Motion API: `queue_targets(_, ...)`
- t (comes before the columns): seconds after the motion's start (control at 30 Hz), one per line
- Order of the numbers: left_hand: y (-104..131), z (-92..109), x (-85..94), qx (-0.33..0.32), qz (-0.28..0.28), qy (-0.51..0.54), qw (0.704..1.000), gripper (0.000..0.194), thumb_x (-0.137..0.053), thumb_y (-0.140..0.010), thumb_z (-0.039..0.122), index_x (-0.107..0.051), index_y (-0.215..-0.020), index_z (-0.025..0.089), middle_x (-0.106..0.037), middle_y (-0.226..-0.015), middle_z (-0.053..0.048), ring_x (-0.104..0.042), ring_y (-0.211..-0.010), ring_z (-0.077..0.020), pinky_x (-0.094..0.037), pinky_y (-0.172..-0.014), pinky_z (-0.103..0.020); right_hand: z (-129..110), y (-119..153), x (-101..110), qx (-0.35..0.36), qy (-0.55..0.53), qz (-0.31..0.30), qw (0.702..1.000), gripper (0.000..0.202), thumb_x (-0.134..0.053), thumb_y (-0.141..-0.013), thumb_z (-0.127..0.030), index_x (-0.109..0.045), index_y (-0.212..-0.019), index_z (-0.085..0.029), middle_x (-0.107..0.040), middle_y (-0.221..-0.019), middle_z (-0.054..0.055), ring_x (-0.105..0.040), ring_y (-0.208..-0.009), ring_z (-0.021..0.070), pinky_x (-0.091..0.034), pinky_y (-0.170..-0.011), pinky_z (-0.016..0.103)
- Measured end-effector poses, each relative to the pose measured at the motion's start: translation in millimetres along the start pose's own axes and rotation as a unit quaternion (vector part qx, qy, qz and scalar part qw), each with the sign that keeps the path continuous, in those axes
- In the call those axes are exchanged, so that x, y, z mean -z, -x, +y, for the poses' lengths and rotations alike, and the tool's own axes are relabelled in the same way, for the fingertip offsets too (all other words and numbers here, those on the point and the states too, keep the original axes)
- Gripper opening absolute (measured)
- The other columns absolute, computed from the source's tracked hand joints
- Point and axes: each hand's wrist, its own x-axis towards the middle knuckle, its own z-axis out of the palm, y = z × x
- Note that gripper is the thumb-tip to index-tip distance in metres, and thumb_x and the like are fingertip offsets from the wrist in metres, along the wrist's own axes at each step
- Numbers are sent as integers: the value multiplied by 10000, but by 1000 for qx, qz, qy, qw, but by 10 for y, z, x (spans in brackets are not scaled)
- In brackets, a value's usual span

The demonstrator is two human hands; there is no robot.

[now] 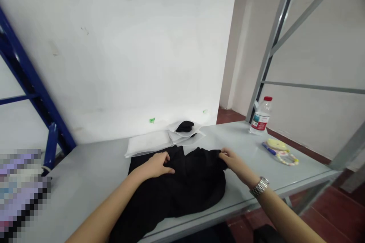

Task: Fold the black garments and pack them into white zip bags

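Right hand [234, 163] grips black cloth [189, 184] — long axis slants away rightward

The bottom edge cuts off the black cloth [196, 186].

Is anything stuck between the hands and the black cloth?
Nothing that I see. The left hand is on the black cloth, and the right hand pinches its edge. The white bags lie beyond it.

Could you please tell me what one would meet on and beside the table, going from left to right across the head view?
Blue metal frame, flat white pouches, open translucent pouches with something black inside, right hand at the edge of the black cloth, red-capped bottle, beaded loop.
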Motion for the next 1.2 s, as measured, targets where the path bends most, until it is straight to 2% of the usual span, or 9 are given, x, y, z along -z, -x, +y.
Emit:
queue_targets(0.23,-97,110,133,-32,-85,57,994,186,-709,-548,364,-627,-621,214,-602,-591,28,-558,-570,-181,-395,-535,-258,-665,19,-173,145,19,40,988,127,-463,-774,-322,-402,-726,-220,-419,-551,-68,-415,-491,109,-341,-480,244)
queue_targets(0.43,110,272,557,-13,-59,189,980,312,-509,-761,371,-655,-992,221,-709,-943,-12,-645,-849,-218,-475,-708,-275,-1396,399,-603,346,86,100,929,39,-435,-834,-268,-447,-851,-234,-485,-671,-25,-470,-578,138,-358,-570,272)
queue_targets(0.5,183,307,661,12,-1,293,956,336,-548,-743,355,-644,-1019,189,-714,-882,-20,-644,-804,-211,-482,-694,-281,-1474,567,-813,427,155,61,889,65,-431,-843,-243,-473,-891,-231,-540,-756,12,-506,-656,163,-370,-614,291)
queue_targets(0.7,282,241,686,55,191,480,855,283,-612,-696,276,-642,-945,146,-691,-706,-3,-604,-630,-151,-465,-599,-243,-1207,613,-1320,622,359,-176,673,152,-488,-865,-273,-583,-805,-170,-602,-799,65,-518,-802,198,-377,-776,365)
queue_targets(0.77,267,167,656,52,214,496,840,254,-591,-711,267,-632,-935,153,-699,-750,-5,-614,-663,-147,-478,-636,-238,-1121,419,-1333,602,300,-206,711,213,-565,-826,-384,-616,-823,-178,-620,-915,68,-530,-903,201,-367,-869,382)
queue_targets(0.83,232,93,615,52,218,518,825,243,-584,-724,287,-628,-924,156,-710,-810,-25,-633,-712,-162,-495,-680,-256,-1087,179,-1294,537,199,-169,803,359,-624,-771,-443,-597,-1045,-212,-558,-1159,82,-481,-1091,225,-328,-971,405)
queue_targets(0.97,145,-2,483,75,184,557,806,227,-588,-736,339,-635,-859,153,-718,-797,-64,-662,-730,-205,-525,-693,-307,-1029,-215,-1282,305,6,-143,941,1016,-777,-589,-437,-212,-1410,-241,-270,-1452,123,-258,-1328,292,-232,-1078,490)
queue_targets(1.1,112,-30,336,103,147,585,791,276,-533,-780,357,-635,-921,142,-725,-818,-77,-675,-773,-227,-537,-717,-334,-809,-332,-1384,137,-132,-345,919,612,-745,-647,-371,-529,-1202,-233,-585,-1205,73,-530,-1127,277,-384,-996,476)
queue_targets(1.2,141,-39,262,115,122,605,778,452,-396,-841,480,-628,-999,125,-722,-870,-95,-675,-815,-241,-538,-728,-351,-664,-319,-1411,67,-198,-363,908,332,-706,-692,-334,-647,-989,-197,-689,-962,50,-624,-964,261,-446,-928,456)
